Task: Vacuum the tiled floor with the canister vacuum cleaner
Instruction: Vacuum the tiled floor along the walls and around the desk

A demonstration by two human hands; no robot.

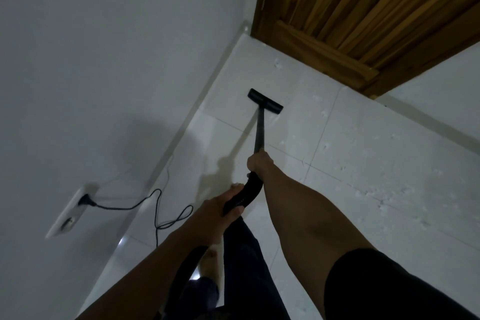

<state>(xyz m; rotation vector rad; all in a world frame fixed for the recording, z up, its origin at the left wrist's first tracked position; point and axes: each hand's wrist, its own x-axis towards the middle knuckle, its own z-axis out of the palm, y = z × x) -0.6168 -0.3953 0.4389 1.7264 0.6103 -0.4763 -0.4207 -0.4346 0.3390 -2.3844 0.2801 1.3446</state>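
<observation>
A black vacuum wand (260,129) runs forward to a flat black floor nozzle (265,101) resting on the white tiled floor (363,153) near the left wall. My right hand (257,163) grips the wand at its lower end. Just behind it my left hand (220,205) holds the curved black handle (244,195), where the hose begins. The hose (189,257) drops under my left forearm. The canister itself is out of sight. White crumbs (384,200) lie scattered over the tiles to the right.
A wooden door (363,13) closes the far corner. On the left wall (91,60) a white socket plate (68,212) holds a black plug, and its cord (166,218) loops over the floor beside the skirting. My bare foot (207,265) and dark trousers are below.
</observation>
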